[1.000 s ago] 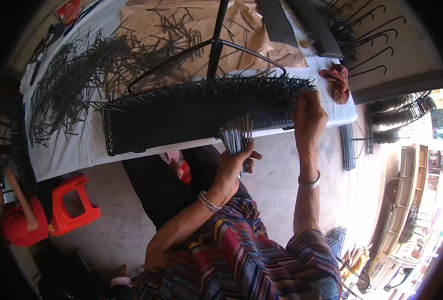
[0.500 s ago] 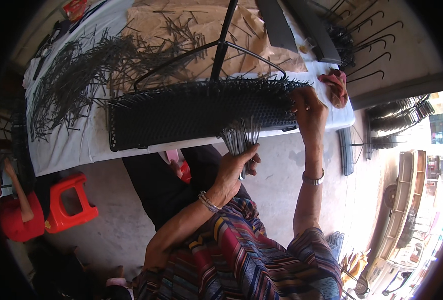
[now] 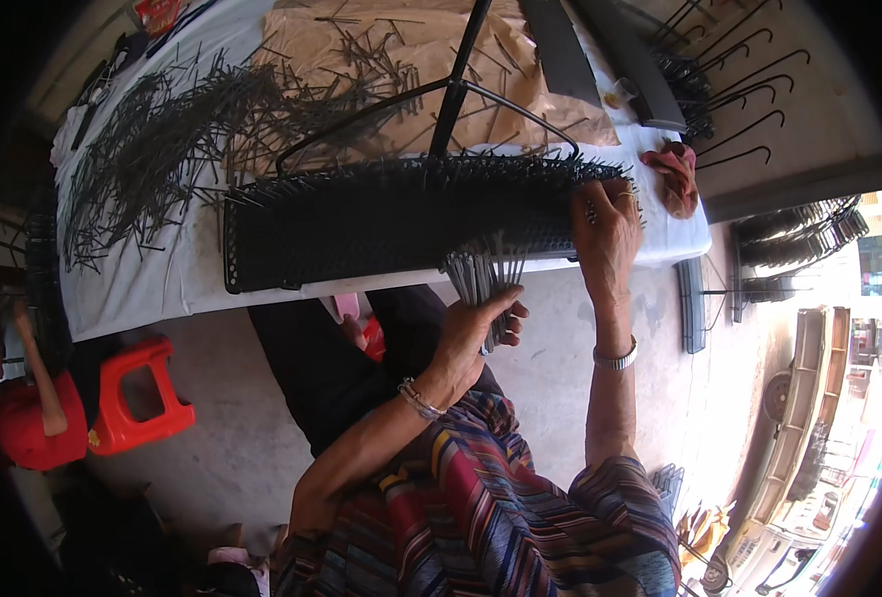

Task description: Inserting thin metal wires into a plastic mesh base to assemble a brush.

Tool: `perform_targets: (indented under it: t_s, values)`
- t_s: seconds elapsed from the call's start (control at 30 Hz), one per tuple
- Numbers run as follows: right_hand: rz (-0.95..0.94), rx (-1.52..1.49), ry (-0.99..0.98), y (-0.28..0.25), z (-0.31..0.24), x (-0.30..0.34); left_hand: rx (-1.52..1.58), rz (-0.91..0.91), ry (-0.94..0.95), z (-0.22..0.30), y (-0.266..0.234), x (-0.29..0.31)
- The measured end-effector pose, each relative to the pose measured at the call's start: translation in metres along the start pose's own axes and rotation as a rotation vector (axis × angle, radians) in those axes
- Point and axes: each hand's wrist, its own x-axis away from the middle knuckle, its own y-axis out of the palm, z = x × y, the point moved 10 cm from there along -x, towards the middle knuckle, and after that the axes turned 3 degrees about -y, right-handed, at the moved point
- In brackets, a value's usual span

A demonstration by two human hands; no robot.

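In my left hand [image 3: 469, 340] is a fanned bundle of thin grey metal rods [image 3: 483, 275], gripped low with their ends pointing up. My right hand [image 3: 608, 237] is at the right end of a long black perforated panel [image 3: 391, 239], its fingers curled together against the holes. What they pinch is hidden. Many short dark rods bristle along the panel's far edge. A black three-legged frame [image 3: 447, 109] rises behind the panel.
A tangled heap of dark rods [image 3: 152, 149] covers the left of the white-clothed table [image 3: 103, 303]; more lie on brown paper [image 3: 501, 114]. A reddish cloth [image 3: 672, 179] sits at the right edge. An orange stool [image 3: 142, 398] and a person in red [image 3: 38, 428] are at left.
My right hand has shifted slightly down and left along the panel, its fingers now curled closer in. The left hand keeps its hold on the bundle. The whole view has shifted a little.
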Motion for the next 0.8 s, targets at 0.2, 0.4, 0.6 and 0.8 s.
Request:
perform_targets:
  t_s: [0.2,0.4,0.6,0.8]
  values:
    - [-0.109,-0.101,0.204,0.007,0.022,0.008,-0.023,-0.012,0.002,0.003,0.004,0.0]
    - [-0.098,-0.128,0.221,0.011,0.025,0.012,-0.042,-0.005,-0.02,0.003,0.004,0.003]
    - [-0.158,-0.125,0.197,0.012,0.026,0.007,-0.043,-0.027,-0.028,0.003,0.007,0.003]
    - [-0.103,-0.111,0.257,0.013,0.032,0.01,-0.036,-0.009,-0.027,0.003,0.004,0.003]
